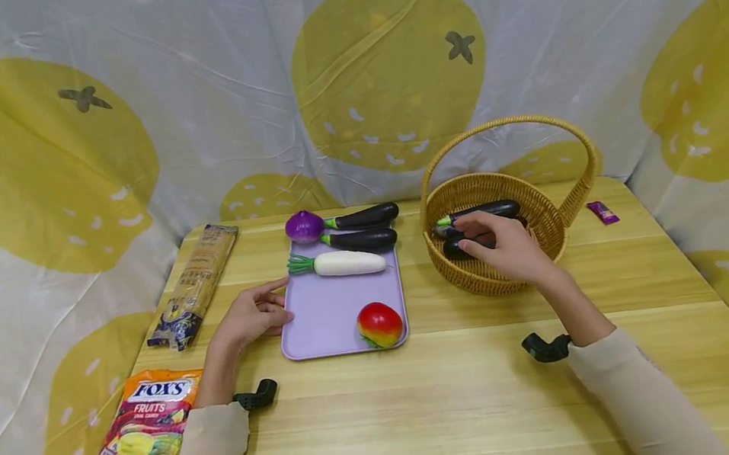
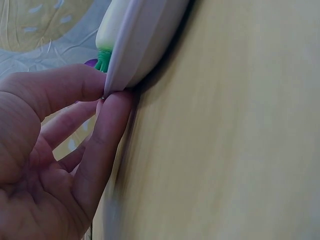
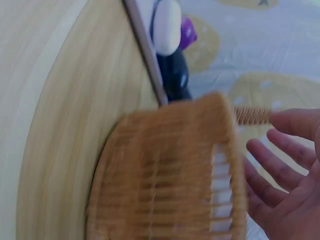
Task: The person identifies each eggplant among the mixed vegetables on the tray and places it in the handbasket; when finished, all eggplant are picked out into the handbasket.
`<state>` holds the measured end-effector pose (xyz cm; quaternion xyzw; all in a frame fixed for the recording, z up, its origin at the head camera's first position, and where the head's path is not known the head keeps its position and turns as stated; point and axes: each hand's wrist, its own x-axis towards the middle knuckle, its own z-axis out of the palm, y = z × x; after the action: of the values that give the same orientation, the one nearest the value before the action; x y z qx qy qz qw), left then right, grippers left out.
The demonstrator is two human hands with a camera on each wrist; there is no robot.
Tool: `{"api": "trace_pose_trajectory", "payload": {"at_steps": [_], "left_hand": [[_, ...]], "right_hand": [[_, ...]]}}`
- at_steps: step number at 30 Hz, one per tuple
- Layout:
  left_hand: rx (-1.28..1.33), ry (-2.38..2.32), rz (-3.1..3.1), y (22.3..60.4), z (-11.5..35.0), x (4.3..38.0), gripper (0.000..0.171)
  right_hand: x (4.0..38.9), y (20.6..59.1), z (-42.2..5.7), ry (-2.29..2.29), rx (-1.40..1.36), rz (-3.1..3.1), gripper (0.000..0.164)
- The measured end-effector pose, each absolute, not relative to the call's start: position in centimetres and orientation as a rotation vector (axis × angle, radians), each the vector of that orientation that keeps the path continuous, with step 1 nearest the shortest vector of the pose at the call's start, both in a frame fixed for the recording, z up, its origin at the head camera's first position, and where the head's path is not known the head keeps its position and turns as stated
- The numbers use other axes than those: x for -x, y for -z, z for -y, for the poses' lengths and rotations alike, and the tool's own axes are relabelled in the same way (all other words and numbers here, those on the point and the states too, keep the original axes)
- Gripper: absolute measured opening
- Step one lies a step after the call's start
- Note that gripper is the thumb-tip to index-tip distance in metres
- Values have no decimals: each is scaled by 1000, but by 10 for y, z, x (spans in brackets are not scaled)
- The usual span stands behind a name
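My left hand (image 1: 253, 315) pinches the left rim of a lilac tray (image 1: 330, 332), finger and thumb meeting on its edge in the left wrist view. Across the tray lies a white radish (image 1: 350, 262) with green leaves. A red-yellow fruit (image 1: 380, 324), perhaps a mango, sits in its near right corner. Toward its far end are two eggplants (image 1: 366, 240) and a purple onion (image 1: 304, 227). My right hand (image 1: 505, 243) hovers over a wicker basket (image 1: 483, 285), fingers loosely bent, with nothing visible in its grasp. Dark eggplants (image 1: 490, 209) lie inside the basket, partly hidden by this hand.
On the left lie a long pack of noodles (image 1: 195, 284) and, nearer, an orange bag of fruit candy (image 1: 146, 433). A small purple packet (image 1: 603, 212) is right of the basket, whose tall handle (image 1: 506, 122) arches up. Behind the wooden table hangs a lemon-print cloth (image 1: 217, 108).
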<state>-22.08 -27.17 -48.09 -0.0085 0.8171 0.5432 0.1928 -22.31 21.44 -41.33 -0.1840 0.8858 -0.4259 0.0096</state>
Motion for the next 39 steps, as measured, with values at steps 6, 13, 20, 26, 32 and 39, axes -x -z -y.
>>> {"api": "trace_pose_trajectory", "payload": {"at_steps": [6, 13, 20, 26, 32, 39], "left_hand": [[43, -1522, -2294, 479, 271, 219, 80], [20, -1530, -2287, 479, 272, 221, 80], [21, -1547, -2265, 480, 274, 221, 80], [21, -1568, -2245, 479, 274, 220, 80], [16, -1559, -2257, 480, 273, 221, 79], [10, -1562, -2267, 481, 273, 220, 80]], "right_hand": [[224, 407, -187, 1390, 675, -2714, 39], [231, 410, -153, 1410, 682, -2677, 34], [240, 420, -126, 1465, 670, -2585, 37], [251, 424, -108, 1457, 650, -2566, 37], [263, 430, -96, 1417, 611, -2604, 40], [277, 437, -86, 1399, 552, -2645, 40]]}}
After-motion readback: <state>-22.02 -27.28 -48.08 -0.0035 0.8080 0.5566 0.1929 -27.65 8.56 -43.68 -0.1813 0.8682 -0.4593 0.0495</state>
